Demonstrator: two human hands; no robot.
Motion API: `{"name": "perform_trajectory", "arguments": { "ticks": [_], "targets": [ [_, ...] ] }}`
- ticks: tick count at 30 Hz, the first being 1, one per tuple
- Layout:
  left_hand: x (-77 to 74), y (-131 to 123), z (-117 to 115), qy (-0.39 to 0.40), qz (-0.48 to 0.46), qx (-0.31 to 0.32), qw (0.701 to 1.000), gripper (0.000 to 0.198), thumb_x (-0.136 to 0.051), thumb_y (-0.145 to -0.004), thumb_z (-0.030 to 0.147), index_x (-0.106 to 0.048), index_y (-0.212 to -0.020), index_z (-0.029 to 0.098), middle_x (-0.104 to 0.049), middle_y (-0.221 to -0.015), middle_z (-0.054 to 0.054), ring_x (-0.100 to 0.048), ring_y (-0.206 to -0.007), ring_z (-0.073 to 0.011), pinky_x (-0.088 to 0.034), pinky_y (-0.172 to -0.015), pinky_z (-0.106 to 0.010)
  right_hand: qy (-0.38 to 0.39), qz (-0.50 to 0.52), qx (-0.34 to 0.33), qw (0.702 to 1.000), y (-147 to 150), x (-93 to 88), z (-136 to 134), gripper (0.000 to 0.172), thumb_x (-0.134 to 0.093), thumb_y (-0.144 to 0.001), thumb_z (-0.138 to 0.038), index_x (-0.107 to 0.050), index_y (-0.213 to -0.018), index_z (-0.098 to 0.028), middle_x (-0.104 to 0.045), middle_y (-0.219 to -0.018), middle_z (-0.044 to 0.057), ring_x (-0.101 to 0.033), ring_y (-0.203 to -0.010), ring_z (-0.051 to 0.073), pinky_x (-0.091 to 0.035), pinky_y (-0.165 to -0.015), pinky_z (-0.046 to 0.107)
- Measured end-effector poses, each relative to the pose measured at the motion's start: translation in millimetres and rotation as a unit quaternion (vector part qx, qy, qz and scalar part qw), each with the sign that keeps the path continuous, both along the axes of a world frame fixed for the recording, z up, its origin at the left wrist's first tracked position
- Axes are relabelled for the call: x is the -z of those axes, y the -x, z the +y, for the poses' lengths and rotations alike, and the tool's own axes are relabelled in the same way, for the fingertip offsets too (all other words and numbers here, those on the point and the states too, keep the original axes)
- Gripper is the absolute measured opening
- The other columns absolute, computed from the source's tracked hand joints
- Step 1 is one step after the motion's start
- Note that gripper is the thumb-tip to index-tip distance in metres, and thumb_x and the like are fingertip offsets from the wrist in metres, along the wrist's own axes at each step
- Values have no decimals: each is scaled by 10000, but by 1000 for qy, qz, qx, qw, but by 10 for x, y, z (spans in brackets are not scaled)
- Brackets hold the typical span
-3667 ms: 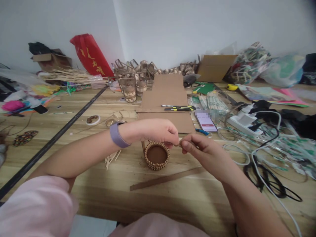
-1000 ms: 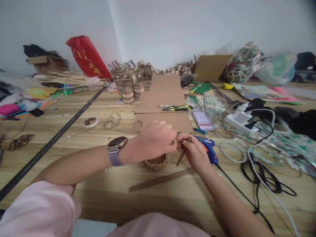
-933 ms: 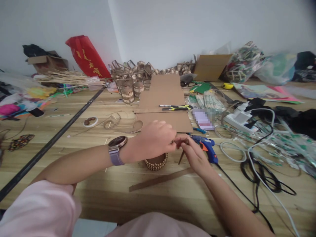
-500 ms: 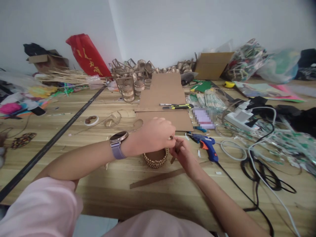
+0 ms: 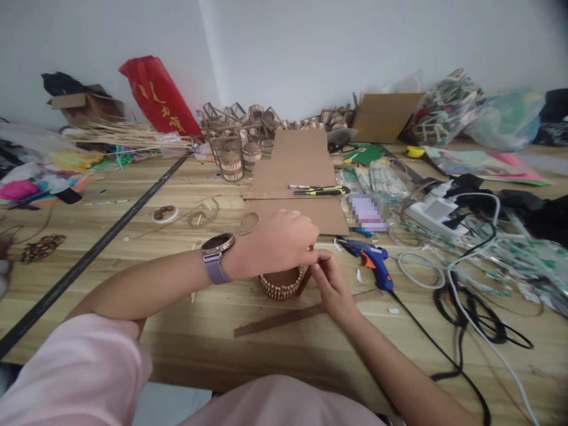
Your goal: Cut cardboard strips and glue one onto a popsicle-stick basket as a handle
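A small round basket (image 5: 282, 290) with a beaded-looking wooden wall and a brown base stands on the wooden table. Over its far side reaches my left hand (image 5: 284, 241), closed, its wrist wearing a watch; what its fingers pinch is hidden. At the basket's right, my right hand (image 5: 329, 278) is pinched around a thin brown strip (image 5: 305, 280) that runs down beside the wall. The fingertips of both hands meet. Another brown strip (image 5: 277, 322) lies flat on the table in front of the basket.
A blue glue gun (image 5: 377, 260) with a black cord lies to the right. Cutters (image 5: 319, 190) rest on cardboard (image 5: 302, 163) beyond my hands. Small baskets (image 5: 231, 164) stand at the back. A white power strip (image 5: 437, 219) and loose cables are at the right.
My right hand's fingers have shifted and straightened slightly, and the brown strip now stands closer along the basket's right side. My left hand has moved slightly right.
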State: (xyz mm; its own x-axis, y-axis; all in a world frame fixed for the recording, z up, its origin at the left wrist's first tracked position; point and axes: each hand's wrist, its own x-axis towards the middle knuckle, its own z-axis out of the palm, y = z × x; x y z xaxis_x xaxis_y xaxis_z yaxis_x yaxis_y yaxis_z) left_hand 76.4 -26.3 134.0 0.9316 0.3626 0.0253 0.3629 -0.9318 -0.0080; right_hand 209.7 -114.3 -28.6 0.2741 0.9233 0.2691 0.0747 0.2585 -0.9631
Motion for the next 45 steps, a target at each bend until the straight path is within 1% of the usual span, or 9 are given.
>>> {"name": "perform_trajectory", "arguments": {
  "ticks": [4, 7, 12, 17, 24, 33, 38, 42, 45],
  "targets": [
    [-11, -12, -7, 0, 13, -1, 1000, 339, -529, -972, 395, -722, -861, 140, -729, -911, -94, -651, -876, -236, -423, -756, -338, 0, -16, -4, 1000, -28, -49, 11, 389, -569, -890, -641, -526, -992, -269, -563, -901, 42, -525, -790, 198, -469, -705, 344],
    [-4, -18, -2, -1, 13, 0, 1000, 349, -530, -972, 410, -722, -856, 144, -728, -906, -92, -650, -882, -247, -427, -759, -351, -1, -24, -10, 1000, -21, -52, 10, 389, -573, -891, -640, -533, -981, -263, -575, -864, 37, -530, -757, 190, -470, -686, 339],
    [-8, -22, -3, 0, 21, -4, 1000, 296, -558, -954, 372, -726, -845, 153, -727, -887, -86, -653, -870, -249, -431, -751, -354, 0, -36, -19, 999, 15, -53, -5, 345, -581, -905, -601, -565, -962, -261, -571, -772, 18, -541, -725, 194, -458, -648, 331],
    [-6, -35, -4, 0, 20, -3, 1000, 285, -581, -933, 362, -736, -827, 148, -726, -854, -96, -658, -842, -257, -429, -728, -360, -1, -43, -9, 999, 22, -63, 7, 346, -587, -901, -598, -581, -948, -256, -591, -766, 19, -546, -706, 189, -457, -651, 334],
    [-15, -34, -10, -5, 25, -7, 1000, 272, -578, -933, 357, -734, -830, 160, -730, -845, -86, -660, -846, -251, -441, -747, -353, 0, -50, -4, 999, 26, -84, 28, 325, -622, -883, -575, -591, -926, -255, -609, -774, 25, -554, -697, 184, -465, -652, 337],
    [32, -40, 7, -18, 23, 1, 1000, 249, -571, -904, 322, -734, -814, 156, -733, -825, -87, -673, -821, -269, -437, -702, -369, -8, -56, -3, 998, 32, -125, 16, 308, -632, -882, -557, -602, -901, -251, -618, -768, 25, -563, -684, 179, -468, -639, 324],
    [29, -25, -4, -30, 18, 9, 999, 241, -573, -888, 302, -712, -759, 154, -719, -791, -86, -669, -796, -263, -424, -677, -361, -18, -61, -2, 998, 33, -148, 22, 291, -628, -892, -532, -614, -917, -243, -638, -806, 33, -593, -715, 174, -490, -670, 317],
    [43, -24, -2, -40, 18, 7, 999, 217, -583, -870, 286, -699, -739, 158, -710, -777, -78, -666, -788, -256, -417, -671, -354, -24, -67, 5, 997, 37, -159, 32, 314, -612, -899, -537, -622, -1004, -242, -668, -828, 36, -613, -728, 177, -498, -667, 311],
    [54, -37, -9, -36, 21, 5, 999, 215, -585, -874, 291, -696, -747, 158, -709, -784, -76, -665, -797, -255, -422, -688, -355, -23, -80, 15, 996, 29, -176, 29, 288, -633, -891, -511, -647, -976, -236, -659, -804, 30, -592, -696, 168, -485, -646, 300]
  ]
}}
